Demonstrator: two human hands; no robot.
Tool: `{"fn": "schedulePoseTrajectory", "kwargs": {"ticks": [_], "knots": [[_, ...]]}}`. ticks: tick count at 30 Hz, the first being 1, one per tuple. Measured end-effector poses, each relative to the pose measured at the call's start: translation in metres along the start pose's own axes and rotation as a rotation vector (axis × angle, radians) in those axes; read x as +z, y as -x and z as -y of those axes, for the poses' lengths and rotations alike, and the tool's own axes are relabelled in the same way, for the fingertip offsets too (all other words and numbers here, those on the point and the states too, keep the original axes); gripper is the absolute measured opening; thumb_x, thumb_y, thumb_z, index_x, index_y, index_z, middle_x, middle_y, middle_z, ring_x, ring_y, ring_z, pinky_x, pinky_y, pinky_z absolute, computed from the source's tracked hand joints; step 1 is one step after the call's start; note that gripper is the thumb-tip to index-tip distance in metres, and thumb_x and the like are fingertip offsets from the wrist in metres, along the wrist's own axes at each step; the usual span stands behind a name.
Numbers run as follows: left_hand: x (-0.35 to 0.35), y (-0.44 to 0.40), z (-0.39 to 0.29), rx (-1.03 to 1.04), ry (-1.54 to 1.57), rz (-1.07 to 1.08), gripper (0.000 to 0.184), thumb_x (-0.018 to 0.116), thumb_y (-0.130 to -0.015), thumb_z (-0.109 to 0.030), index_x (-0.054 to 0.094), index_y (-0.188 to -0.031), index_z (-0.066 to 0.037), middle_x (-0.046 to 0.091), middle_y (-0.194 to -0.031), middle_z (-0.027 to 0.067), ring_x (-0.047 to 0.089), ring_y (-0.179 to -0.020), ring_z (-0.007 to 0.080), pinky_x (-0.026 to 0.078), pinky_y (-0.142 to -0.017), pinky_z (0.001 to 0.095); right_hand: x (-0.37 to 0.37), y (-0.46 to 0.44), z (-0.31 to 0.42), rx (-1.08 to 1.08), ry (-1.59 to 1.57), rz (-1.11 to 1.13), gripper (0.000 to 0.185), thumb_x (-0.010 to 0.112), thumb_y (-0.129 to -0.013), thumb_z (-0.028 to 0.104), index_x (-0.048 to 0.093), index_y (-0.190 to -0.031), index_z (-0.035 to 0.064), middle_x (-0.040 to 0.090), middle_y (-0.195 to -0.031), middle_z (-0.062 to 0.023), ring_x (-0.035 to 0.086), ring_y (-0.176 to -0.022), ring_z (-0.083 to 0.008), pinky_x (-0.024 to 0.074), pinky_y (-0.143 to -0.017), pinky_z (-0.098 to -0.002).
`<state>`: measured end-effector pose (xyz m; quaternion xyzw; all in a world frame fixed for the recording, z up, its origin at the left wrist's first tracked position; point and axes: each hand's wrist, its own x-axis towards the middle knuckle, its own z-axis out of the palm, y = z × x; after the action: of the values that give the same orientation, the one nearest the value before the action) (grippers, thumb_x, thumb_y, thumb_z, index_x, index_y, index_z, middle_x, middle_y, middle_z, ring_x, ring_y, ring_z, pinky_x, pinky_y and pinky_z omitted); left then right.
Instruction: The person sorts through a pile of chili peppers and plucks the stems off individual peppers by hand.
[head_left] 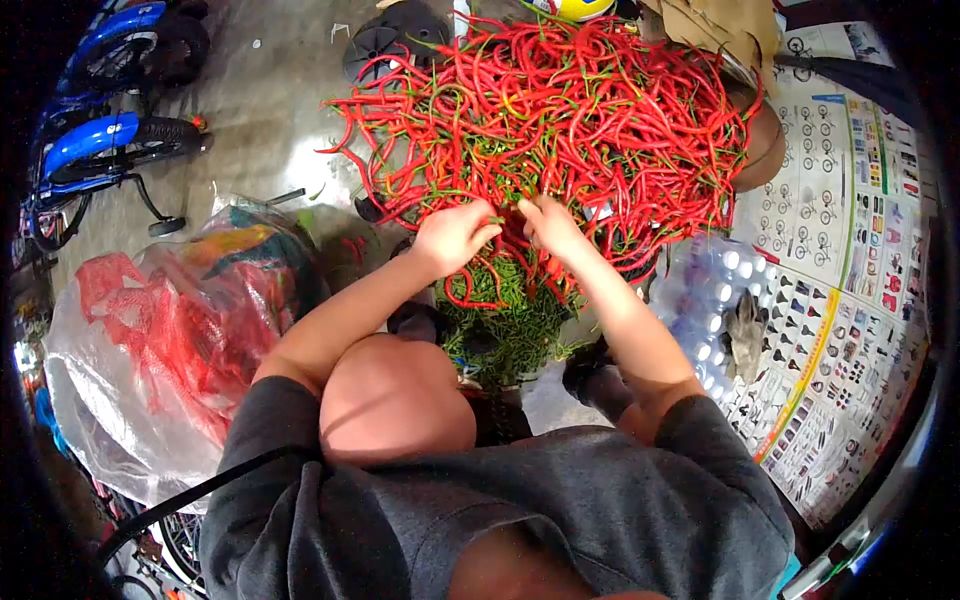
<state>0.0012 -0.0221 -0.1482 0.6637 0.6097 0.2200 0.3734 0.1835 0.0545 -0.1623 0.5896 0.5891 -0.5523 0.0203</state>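
A large heap of long red chili peppers (600, 110) with green stems spreads out before me. At its near edge my left hand (458, 238) is closed in a pinch, with a bit of green chili stem at the fingertips; the rest of that chili pepper is hard to make out. A short gap to the right, my right hand (552, 228) has thumb and forefinger pressed together over the heap, and what they hold is too small to tell. Below both hands lies a pile of loose green stems (505, 325), with a few red chilies on its upper edge.
A clear plastic bag with red netting (150, 350) stands at left, below blue bicycles (95, 150). To the right are shrink-wrapped plastic bottles (705, 300) and a printed parts sheet (810, 220). Cardboard (720, 30) and a black round base (390, 40) lie behind the heap.
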Motion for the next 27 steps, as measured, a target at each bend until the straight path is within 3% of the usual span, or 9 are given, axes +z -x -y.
{"fn": "schedulePoseTrajectory", "kwargs": {"ticks": [2,5,8,10,12,15,18,26,27], "knots": [[-0.003,-0.004,0.001,-0.303,0.063,0.047,0.023,0.058,-0.083,-0.026,0.052,-0.09,-0.005,0.058,-0.071,0.0095,0.059,-0.068,0.0262,0.045,-0.061,0.036,0.014,-0.028,-0.007,-0.107,0.145,-0.148,0.044,0.053,-0.086,0.035,0.055,-0.097,-0.0067,0.063,-0.077,-0.0195,0.062,-0.071,-0.0293,0.0484,-0.066,-0.0381],[0.016,-0.005,0.028,-0.385,0.272,0.008,0.028,0.059,-0.081,-0.028,0.056,-0.1,-0.007,0.057,-0.07,0.0129,0.058,-0.066,0.0282,0.045,-0.061,0.0384,0.032,-0.042,0.005,-0.054,0.127,-0.102,0.034,0.063,-0.078,0.027,0.06,-0.094,-0.0025,0.062,-0.088,-0.0216,0.059,-0.086,-0.0361,0.0456,-0.077,-0.041],[0.021,-0.004,0.037,-0.32,0.24,0.086,0.031,0.058,-0.084,-0.021,0.055,-0.11,-0.005,0.058,-0.071,0.0061,0.056,-0.067,0.0157,0.044,-0.062,0.0326,0.033,-0.034,0.003,-0.085,0.101,-0.178,0.021,0.062,-0.078,0.018,0.058,-0.082,-0.0032,0.06,-0.082,-0.0209,0.058,-0.08,-0.0381,0.0449,-0.07,-0.0421],[0.017,-0.003,0.027,-0.529,0.338,0.3,0.036,0.059,-0.084,-0.02,0.053,-0.116,-0.006,0.061,-0.083,0.0108,0.058,-0.079,0.0173,0.045,-0.072,0.0325,0.028,-0.01,0.014,-0.239,0.089,-0.239,0.02,0.06,-0.079,0.016,0.056,-0.081,-0.0035,0.059,-0.08,-0.0208,0.057,-0.078,-0.0387,0.0443,-0.069,-0.0427],[0.04,0.0,0.04,-0.102,0.383,0.033,0.033,0.059,-0.084,-0.021,0.055,-0.112,-0.004,0.061,-0.091,0.0137,0.058,-0.087,0.0182,0.044,-0.079,0.0325,0.019,0.024,0.031,-0.478,0.009,-0.288,0.018,0.057,-0.082,0.014,0.054,-0.079,-0.0036,0.057,-0.072,-0.0197,0.056,-0.07,-0.0381,0.044,-0.063,-0.0423],[0.028,-0.006,0.023,-0.02,0.375,0.166,0.03,0.06,-0.081,-0.018,0.056,-0.106,-0.004,0.06,-0.088,0.0121,0.058,-0.084,0.0228,0.045,-0.076,0.0336,0.012,0.055,0.038,-0.265,-0.305,-0.185,0.02,0.052,-0.088,0.018,0.056,-0.079,0.0006,0.055,-0.066,-0.0083,0.053,-0.054,-0.0148,0.042,-0.052,-0.0265],[0.005,-0.004,-0.002,0.119,0.155,0.149,0.024,0.057,-0.077,-0.011,0.057,-0.1,-0.006,0.057,-0.086,0.0102,0.058,-0.083,0.0268,0.047,-0.072,0.0361,0.017,0.057,0.02,-0.077,-0.787,-0.043,0.024,0.047,-0.092,0.024,0.056,-0.081,0.0052,0.052,-0.06,0.0004,0.047,-0.05,-0.0085,0.0337,-0.045,-0.0216],[-0.013,-0.006,-0.018,0.52,-0.345,0.162,0.013,0.053,-0.072,-0.012,0.054,-0.085,-0.01,0.05,-0.076,0.005,0.057,-0.076,0.0248,0.049,-0.061,0.036,-0.013,0.059,0.014,0.349,-1.129,0.708,0.023,0.05,-0.091,0.027,0.046,-0.073,0.0124,0.036,-0.059,0.005,0.03,-0.048,-0.005,0.0211,-0.041,-0.0198],[-0.014,-0.007,-0.02,0.506,-0.311,0.136,0.013,0.055,-0.072,-0.015,0.054,-0.084,-0.01,0.049,-0.077,0.0062,0.056,-0.075,0.0255,0.048,-0.06,0.0369,-0.015,0.056,0.016,0.358,-1.077,0.61,0.024,0.05,-0.09,0.028,0.047,-0.073,0.0122,0.038,-0.058,0.005,0.031,-0.046,-0.0054,0.0224,-0.041,-0.0202]]}}
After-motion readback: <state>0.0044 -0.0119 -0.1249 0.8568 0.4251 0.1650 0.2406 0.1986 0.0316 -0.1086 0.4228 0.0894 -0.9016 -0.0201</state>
